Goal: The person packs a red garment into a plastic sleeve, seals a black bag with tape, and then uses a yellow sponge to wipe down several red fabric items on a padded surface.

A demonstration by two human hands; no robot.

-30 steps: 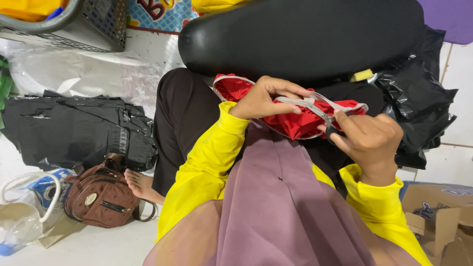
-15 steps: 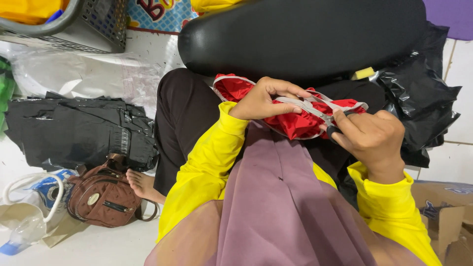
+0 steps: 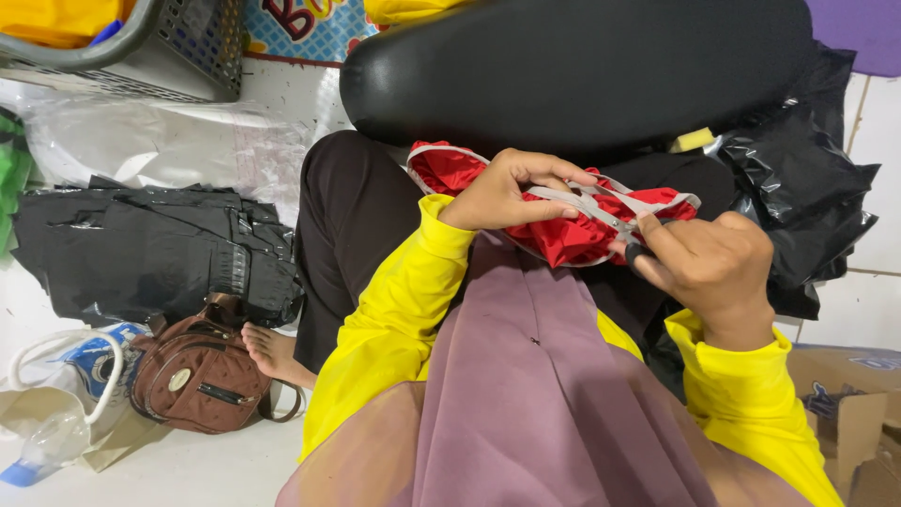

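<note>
My left hand (image 3: 507,192) grips the red garment (image 3: 563,230), fingers curled over its upper edge and its grey strap (image 3: 601,202). My right hand (image 3: 704,263) is closed on a small dark-handled tool (image 3: 634,252) set against the strap; I cannot tell what kind of tool. The garment lies on my lap, just below the black cushion (image 3: 572,66). A black plastic bag (image 3: 798,188) sits to the right. On the floor to the left: a brown bag (image 3: 192,376) and folded black plastic sheets (image 3: 141,249).
</note>
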